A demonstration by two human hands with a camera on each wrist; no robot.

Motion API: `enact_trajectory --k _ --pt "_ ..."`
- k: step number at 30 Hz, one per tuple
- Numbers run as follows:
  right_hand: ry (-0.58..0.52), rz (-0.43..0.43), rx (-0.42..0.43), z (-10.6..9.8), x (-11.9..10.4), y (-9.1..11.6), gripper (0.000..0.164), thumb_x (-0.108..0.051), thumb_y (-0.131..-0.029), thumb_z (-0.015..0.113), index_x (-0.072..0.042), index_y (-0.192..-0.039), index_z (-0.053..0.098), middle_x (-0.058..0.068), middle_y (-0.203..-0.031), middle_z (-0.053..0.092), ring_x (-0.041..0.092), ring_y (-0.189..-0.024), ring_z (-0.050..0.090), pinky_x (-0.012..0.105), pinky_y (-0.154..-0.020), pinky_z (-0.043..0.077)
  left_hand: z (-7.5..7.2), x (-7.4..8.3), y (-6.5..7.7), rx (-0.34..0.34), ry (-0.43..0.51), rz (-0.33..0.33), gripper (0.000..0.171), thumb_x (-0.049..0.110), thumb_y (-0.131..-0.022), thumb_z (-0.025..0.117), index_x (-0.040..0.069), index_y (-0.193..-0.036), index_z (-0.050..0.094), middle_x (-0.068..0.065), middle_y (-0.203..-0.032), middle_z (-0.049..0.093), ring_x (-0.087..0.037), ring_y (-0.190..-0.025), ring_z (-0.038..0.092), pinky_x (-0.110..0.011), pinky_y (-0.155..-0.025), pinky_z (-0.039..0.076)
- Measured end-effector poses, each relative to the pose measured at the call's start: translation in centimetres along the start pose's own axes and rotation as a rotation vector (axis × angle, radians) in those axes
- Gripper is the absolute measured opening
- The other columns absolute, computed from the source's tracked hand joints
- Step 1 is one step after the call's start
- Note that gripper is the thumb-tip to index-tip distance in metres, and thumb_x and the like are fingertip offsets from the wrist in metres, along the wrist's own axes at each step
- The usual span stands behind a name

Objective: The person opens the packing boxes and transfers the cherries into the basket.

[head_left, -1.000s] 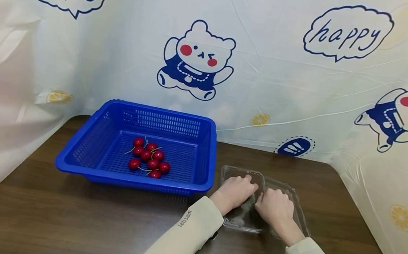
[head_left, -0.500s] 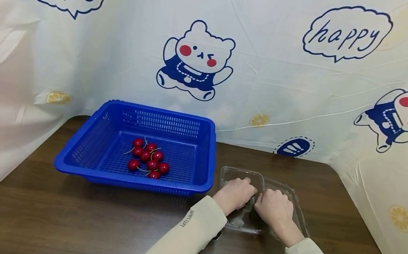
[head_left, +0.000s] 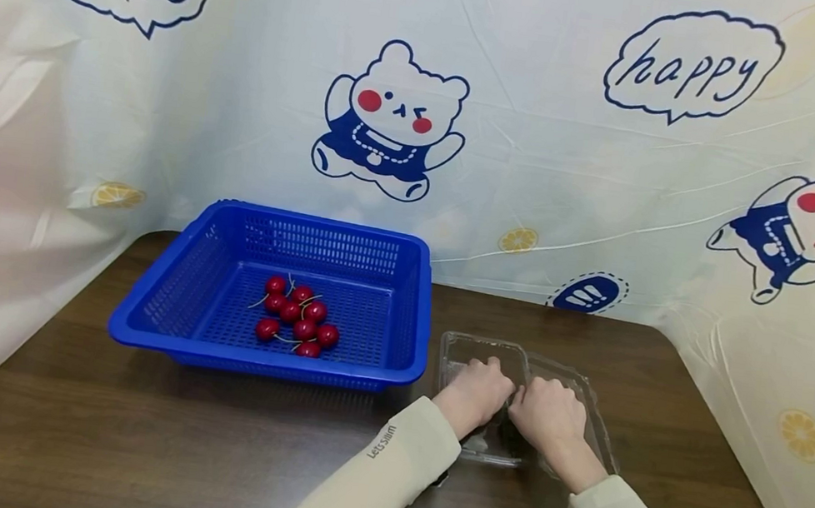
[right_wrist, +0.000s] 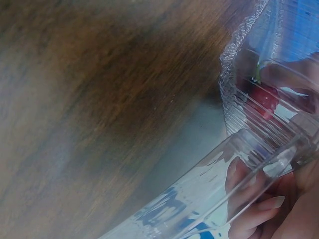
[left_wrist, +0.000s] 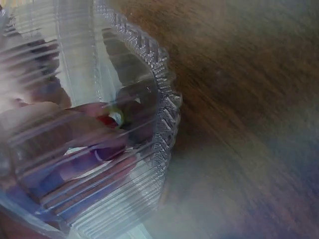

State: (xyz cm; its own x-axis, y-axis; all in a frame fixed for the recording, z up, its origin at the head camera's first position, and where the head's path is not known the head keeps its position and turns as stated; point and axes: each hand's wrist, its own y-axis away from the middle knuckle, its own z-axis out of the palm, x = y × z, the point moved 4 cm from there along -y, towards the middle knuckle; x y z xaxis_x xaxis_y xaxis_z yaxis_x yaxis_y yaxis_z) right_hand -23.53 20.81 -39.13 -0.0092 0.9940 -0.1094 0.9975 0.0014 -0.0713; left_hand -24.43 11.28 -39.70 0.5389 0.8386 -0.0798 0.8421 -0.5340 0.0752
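A clear plastic clamshell box lies on the table with its lid folded open to the right. My left hand reaches into the box. Through the ribbed plastic in the left wrist view, its fingers hold a red cherry with a green stem. The right wrist view shows that cherry low in the box, behind the clear wall. My right hand grips the box where box and lid meet, its fingers partly seen through plastic.
To the left stands a blue basket with several cherries on its floor. Both rest on a brown wooden table. A printed curtain hangs behind and at the sides.
My left hand and forearm have shifted slightly to the right inside the box. The right hand, the basket and its cherries stay where they were.
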Motion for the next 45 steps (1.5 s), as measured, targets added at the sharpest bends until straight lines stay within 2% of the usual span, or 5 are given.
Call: enact_trajectory --k 7,19,27,36,45 --pt "0.002 -0.007 0.008 0.1 0.0 0.0 0.035 -0.020 -0.087 0.054 0.005 -0.066 0.066 0.030 -0.073 0.069 0.047 -0.063 0.063 0.056 -0.047 0.050 0.2 0.1 0.0 -0.031 -0.020 -0.030 0.026 0.018 -0.094 0.059 0.030 -0.114 0.072 -0.006 -0.116 0.061 -0.023 -0.087 0.062 -0.031 -0.067 0.061" --pt "0.000 0.000 0.015 0.2 0.1 -0.1 0.034 -0.021 -0.087 0.056 0.006 -0.070 0.068 0.031 -0.076 0.070 0.048 -0.066 0.064 0.056 -0.049 0.051 0.2 -0.5 0.4 -0.118 0.027 0.004 0.032 0.017 -0.096 0.056 0.031 -0.123 0.065 -0.007 -0.118 0.060 -0.026 -0.098 0.061 -0.037 -0.080 0.058" --pt "0.000 -0.007 0.018 0.1 0.0 -0.4 0.035 -0.021 -0.087 0.055 0.006 -0.068 0.067 0.032 -0.076 0.070 0.048 -0.065 0.063 0.056 -0.048 0.050 -0.6 -1.4 0.5 -0.093 -0.040 0.021 0.026 0.017 -0.094 0.059 0.023 -0.119 0.066 -0.007 -0.109 0.063 -0.024 -0.090 0.064 -0.037 -0.083 0.055" --pt "0.002 -0.007 0.016 0.0 0.0 -0.2 0.035 -0.021 -0.087 0.055 0.007 -0.070 0.068 0.032 -0.076 0.070 0.048 -0.066 0.064 0.057 -0.049 0.051 -1.0 -1.7 0.6 -0.113 -0.049 0.036 0.036 0.019 -0.088 0.069 0.029 -0.122 0.064 -0.007 -0.120 0.062 -0.025 -0.096 0.063 -0.037 -0.092 0.050" --pt "0.013 -0.014 0.012 -0.2 -0.1 -0.1 0.034 -0.020 -0.086 0.055 0.007 -0.070 0.067 0.031 -0.075 0.070 0.048 -0.065 0.064 0.056 -0.049 0.051 -2.0 -1.4 0.8 -0.124 -0.040 0.055 0.034 0.019 -0.091 0.064 0.033 -0.122 0.065 -0.005 -0.127 0.061 -0.023 -0.102 0.062 -0.037 -0.096 0.047"
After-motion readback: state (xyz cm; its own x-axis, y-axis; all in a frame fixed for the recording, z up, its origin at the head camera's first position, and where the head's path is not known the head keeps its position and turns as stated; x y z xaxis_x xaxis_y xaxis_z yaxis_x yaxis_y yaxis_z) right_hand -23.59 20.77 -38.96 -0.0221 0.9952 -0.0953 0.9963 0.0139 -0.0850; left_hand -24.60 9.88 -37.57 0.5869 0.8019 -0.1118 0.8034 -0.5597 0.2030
